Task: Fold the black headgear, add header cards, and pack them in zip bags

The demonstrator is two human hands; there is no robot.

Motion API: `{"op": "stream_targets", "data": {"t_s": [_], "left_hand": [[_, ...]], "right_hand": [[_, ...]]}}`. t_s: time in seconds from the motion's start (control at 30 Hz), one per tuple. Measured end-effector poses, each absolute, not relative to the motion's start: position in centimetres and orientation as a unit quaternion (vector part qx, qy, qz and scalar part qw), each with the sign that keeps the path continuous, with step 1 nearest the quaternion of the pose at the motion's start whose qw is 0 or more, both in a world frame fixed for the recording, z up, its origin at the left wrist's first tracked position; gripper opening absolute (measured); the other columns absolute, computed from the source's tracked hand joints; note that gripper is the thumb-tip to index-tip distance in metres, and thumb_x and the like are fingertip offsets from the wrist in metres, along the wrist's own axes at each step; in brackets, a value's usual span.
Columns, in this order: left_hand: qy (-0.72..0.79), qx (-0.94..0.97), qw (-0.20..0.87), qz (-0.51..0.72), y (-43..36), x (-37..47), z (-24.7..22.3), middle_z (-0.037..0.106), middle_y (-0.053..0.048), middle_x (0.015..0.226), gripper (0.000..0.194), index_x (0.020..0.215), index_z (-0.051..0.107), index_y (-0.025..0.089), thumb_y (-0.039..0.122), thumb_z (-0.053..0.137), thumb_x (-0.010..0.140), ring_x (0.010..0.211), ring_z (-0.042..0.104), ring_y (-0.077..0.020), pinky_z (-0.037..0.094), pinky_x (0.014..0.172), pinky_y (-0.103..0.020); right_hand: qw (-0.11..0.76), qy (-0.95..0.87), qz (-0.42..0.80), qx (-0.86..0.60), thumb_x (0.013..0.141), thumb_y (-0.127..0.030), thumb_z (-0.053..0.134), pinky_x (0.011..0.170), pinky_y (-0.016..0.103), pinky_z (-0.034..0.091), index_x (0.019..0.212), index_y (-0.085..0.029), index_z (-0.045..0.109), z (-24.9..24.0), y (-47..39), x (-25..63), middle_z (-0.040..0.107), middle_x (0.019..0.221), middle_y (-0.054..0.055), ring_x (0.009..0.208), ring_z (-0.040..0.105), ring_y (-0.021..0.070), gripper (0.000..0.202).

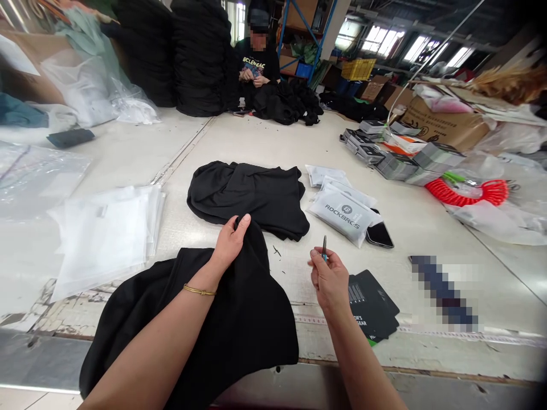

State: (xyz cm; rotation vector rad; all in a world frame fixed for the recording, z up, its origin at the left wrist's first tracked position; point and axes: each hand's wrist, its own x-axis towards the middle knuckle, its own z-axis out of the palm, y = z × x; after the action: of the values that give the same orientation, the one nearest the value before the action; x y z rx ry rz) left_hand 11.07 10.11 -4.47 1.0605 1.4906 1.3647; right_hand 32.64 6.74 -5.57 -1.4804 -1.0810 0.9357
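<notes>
My left hand (231, 242) is closed on a black cloth garment (256, 307), its thumb and fingers pinching the upper edge. The garment drapes toward me over the table's front edge. In my right hand (329, 279) is a small tool that looks like thread snips (325, 246), dark pointed tip up, with a bit of blue showing; the fingers hide most of it. Just beyond my left hand lies a folded black garment (252, 196). Short black thread scraps (277, 250) lie between the hands. Beside my right wrist are fanned black printed cards (374, 304).
Frosted bags (106, 228) are stacked at left. Packed ROCKBROS pouches (342, 210) and a phone (380, 234) lie at right, with bundled cards (397, 165) and a red coiled hose (468, 192) beyond. A person (258, 62) sits opposite, near tall black stacks (200, 57).
</notes>
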Motion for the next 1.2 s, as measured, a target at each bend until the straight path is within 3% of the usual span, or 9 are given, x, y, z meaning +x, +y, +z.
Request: {"op": "stream_targets", "data": {"t_s": [0.1, 0.2, 0.33, 0.47, 0.57, 0.7, 0.9, 1.07, 1.2], "left_hand": [[0.605, 0.465, 0.371, 0.529, 10.0, 11.3, -4.5, 0.064, -0.004, 0.083, 0.045, 0.081, 0.062, 0.019, 0.055, 0.036, 0.087, 0.089, 0.057, -0.0215, 0.041, 0.084, -0.030], [0.617, 0.495, 0.314, 0.524, 10.0, 11.5, -4.3, 0.063, -0.005, 0.096, 0.048, 0.096, 0.061, 0.020, 0.049, 0.022, 0.093, 0.096, 0.055, -0.0203, 0.039, 0.089, -0.030], [0.651, 0.522, 0.211, 0.509, 10.3, 10.4, -3.1, 0.053, -0.009, 0.120, 0.037, 0.113, 0.053, 0.020, 0.044, 0.046, 0.086, 0.115, 0.043, -0.0262, 0.028, 0.101, -0.039], [0.683, 0.613, 0.133, 0.373, 9.7, 9.1, -2.1, 0.050, -0.011, 0.127, 0.037, 0.116, 0.053, 0.022, 0.038, 0.050, 0.083, 0.120, 0.040, -0.0307, 0.026, 0.101, -0.049], [0.656, 0.682, 0.144, 0.290, 7.6, 9.9, -3.5, 0.056, -0.011, 0.124, 0.038, 0.113, 0.058, 0.024, 0.043, 0.052, 0.082, 0.118, 0.044, -0.0325, 0.027, 0.100, -0.052], [0.628, 0.736, 0.137, 0.212, 4.4, 12.2, -6.8, 0.034, -0.015, 0.144, 0.069, 0.131, 0.047, 0.023, 0.057, 0.059, 0.072, 0.133, 0.023, -0.0387, 0.013, 0.104, -0.058], [0.665, 0.727, -0.003, 0.168, 2.1, 13.3, -6.3, 0.004, -0.016, 0.152, 0.091, 0.143, 0.022, 0.022, 0.064, 0.057, 0.070, 0.137, 0.002, -0.0400, 0.008, 0.106, -0.057], [0.541, 0.831, 0.086, 0.099, -1.9, 14.8, -6.2, 0.018, -0.013, 0.151, 0.079, 0.142, 0.024, 0.027, 0.067, 0.042, 0.077, 0.137, 0.013, -0.0368, 0.011, 0.106, -0.057], [0.480, 0.865, 0.114, 0.094, -3.4, 15.2, -7.3, 0.016, -0.013, 0.151, 0.077, 0.143, 0.024, 0.026, 0.068, 0.037, 0.079, 0.137, 0.011, -0.0355, 0.010, 0.106, -0.057]], "right_hand": [[0.447, -0.492, 0.415, -0.621, 0.071, -0.045, 0.063, 0.038, 0.022, 0.035, 0.095, -0.017, 0.059, -5.6, 5.2, 32.5, 0.054, 0.054, -0.004, 0.041, 0.048, 0.0109, 0.037], [0.346, -0.602, 0.370, -0.618, 0.066, -0.032, 0.067, 0.059, 0.027, 0.045, 0.099, -0.021, 0.059, -5.9, 3.6, 30.9, 0.064, 0.072, 0.000, 0.064, 0.060, 0.0168, 0.036], [0.284, -0.664, 0.327, -0.609, 0.068, -0.024, 0.058, 0.055, 0.026, 0.042, 0.091, -0.023, 0.060, -6.1, 2.7, 30.0, 0.060, 0.062, -0.004, 0.055, 0.055, 0.0155, 0.023], [0.294, -0.638, 0.352, -0.619, 0.074, -0.037, 0.057, 0.046, 0.024, 0.038, 0.085, -0.021, 0.057, -6.0, 2.1, 31.4, 0.050, 0.050, -0.006, 0.046, 0.048, 0.0138, 0.019], [0.339, -0.595, 0.371, -0.628, 0.071, -0.044, 0.061, 0.053, 0.028, 0.044, 0.084, -0.020, 0.058, -6.2, 2.0, 32.4, 0.059, 0.059, -0.002, 0.054, 0.055, 0.0167, 0.027], [0.392, -0.566, 0.386, -0.614, 0.068, -0.043, 0.065, 0.071, 0.035, 0.048, 0.089, -0.017, 0.059, -6.3, 2.2, 33.7, 0.068, 0.083, 0.007, 0.079, 0.063, 0.0228, 0.033], [0.412, -0.544, 0.362, -0.634, 0.066, -0.043, 0.068, 0.074, 0.038, 0.050, 0.097, -0.017, 0.062, -6.4, 1.3, 37.6, 0.069, 0.094, 0.010, 0.089, 0.063, 0.0259, 0.040], [0.432, -0.515, 0.322, -0.667, 0.064, -0.041, 0.069, 0.070, 0.036, 0.051, 0.096, -0.018, 0.062, -6.3, 1.5, 41.6, 0.069, 0.089, 0.009, 0.085, 0.064, 0.0245, 0.041], [0.448, -0.502, 0.278, -0.685, 0.067, -0.045, 0.065, 0.062, 0.033, 0.051, 0.099, -0.017, 0.059, -5.7, 1.8, 43.4, 0.068, 0.081, 0.006, 0.072, 0.064, 0.0207, 0.043]]}}
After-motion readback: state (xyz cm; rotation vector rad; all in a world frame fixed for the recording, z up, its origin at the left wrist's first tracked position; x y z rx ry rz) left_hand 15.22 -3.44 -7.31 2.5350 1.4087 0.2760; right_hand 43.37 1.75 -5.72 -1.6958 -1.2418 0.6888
